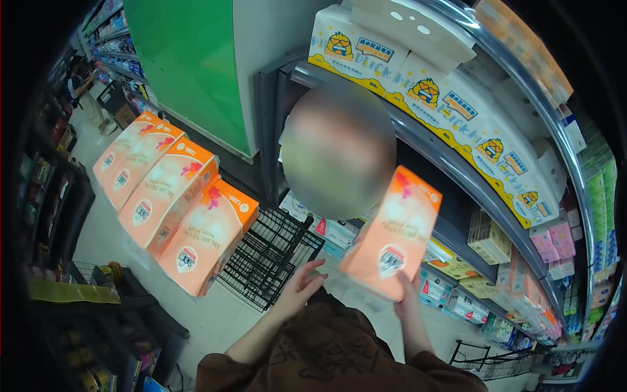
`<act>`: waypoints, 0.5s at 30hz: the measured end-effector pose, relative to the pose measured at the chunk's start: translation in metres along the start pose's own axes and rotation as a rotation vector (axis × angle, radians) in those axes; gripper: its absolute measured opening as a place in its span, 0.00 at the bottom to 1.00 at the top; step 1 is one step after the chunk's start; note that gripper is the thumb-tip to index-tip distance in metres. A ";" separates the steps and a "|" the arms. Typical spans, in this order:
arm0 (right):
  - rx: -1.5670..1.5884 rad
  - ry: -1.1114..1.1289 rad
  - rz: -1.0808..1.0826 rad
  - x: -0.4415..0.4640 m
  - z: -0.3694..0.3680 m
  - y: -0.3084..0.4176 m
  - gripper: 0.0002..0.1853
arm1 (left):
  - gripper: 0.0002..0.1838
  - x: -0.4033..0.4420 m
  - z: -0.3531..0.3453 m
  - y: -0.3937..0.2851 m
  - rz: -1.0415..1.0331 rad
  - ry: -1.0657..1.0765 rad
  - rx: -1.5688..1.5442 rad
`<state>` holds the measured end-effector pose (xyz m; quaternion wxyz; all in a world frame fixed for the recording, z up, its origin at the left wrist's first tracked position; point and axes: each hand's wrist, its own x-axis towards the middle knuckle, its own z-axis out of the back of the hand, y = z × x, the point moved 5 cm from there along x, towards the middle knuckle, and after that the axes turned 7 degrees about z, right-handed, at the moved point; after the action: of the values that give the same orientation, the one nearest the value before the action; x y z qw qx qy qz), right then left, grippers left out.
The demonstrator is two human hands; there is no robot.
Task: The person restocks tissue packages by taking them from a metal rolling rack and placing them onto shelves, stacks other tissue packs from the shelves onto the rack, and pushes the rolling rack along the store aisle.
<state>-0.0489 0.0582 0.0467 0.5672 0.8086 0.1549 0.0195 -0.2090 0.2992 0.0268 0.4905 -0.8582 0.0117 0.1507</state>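
Note:
My right hand (409, 302) grips the lower right corner of an orange-and-peach tissue pack (400, 225), which is tilted in front of the shelf. Apart from that pack, to its left, my left hand (305, 282) is held in the air with fingers spread and nothing in it. Several matching packs stand in a row at the left; the nearest orange pack (208, 238) is beside a black wire cart (264, 251). What supports the row is mostly hidden.
White-and-yellow tissue packs (434, 98) with duck prints line the upper shelf at right. A round blurred patch (339, 150) hides part of the shelving. A green panel (189, 72) stands behind. Dark shelving (140, 320) is at lower left. A person (85, 91) is far down the aisle.

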 end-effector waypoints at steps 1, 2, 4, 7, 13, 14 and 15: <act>-0.013 0.020 0.053 0.023 0.003 0.014 0.35 | 0.25 0.003 0.002 -0.002 -0.015 -0.060 -0.004; -0.001 0.025 0.026 0.053 0.013 0.023 0.33 | 0.20 0.006 0.005 -0.002 -0.052 -0.111 0.016; 0.000 0.063 -0.044 0.125 0.027 0.037 0.31 | 0.19 0.007 0.013 -0.002 -0.067 -0.190 0.030; -0.188 0.134 0.039 0.246 0.020 0.046 0.26 | 0.16 0.003 0.022 0.003 -0.061 -0.342 -0.008; -0.419 0.119 0.289 0.353 0.018 -0.011 0.28 | 0.13 -0.031 0.043 0.001 -0.137 -0.726 -0.046; -0.378 0.129 0.262 0.359 0.029 -0.014 0.28 | 0.13 -0.040 0.050 0.001 -0.155 -0.807 -0.018; -0.333 0.147 0.234 0.366 0.037 -0.019 0.29 | 0.13 -0.050 0.058 0.002 -0.210 -0.890 -0.046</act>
<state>0.3026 0.1305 -0.0365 0.6741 0.7126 0.0956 0.1696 -0.2714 0.3404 0.0110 0.4412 -0.7172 -0.2905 0.4545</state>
